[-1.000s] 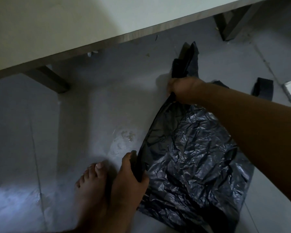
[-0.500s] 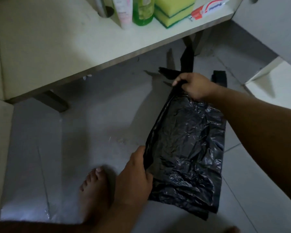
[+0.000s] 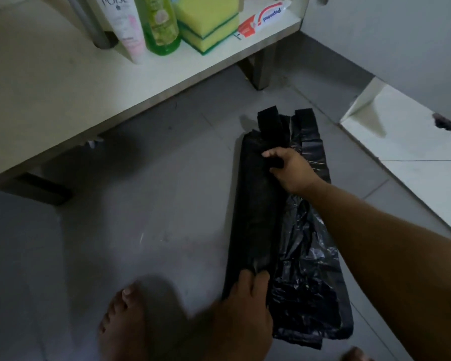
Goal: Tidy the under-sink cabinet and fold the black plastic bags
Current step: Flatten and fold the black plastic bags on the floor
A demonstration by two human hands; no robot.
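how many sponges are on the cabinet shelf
2: a yellow sponge stacked on a second sponge, between the green bottle and the toothpaste. Others may be out of frame.

glossy crinkled black plastic bag [image 3: 305,269], matt grey floor [image 3: 154,204]

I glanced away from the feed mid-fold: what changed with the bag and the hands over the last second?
The black plastic bag was folded lengthwise: its left edge, held up before, now lies over the bag as a narrower strip flat on the floor. The right hand still grips the handle end and the left hand the near end. The bare foot stayed put.
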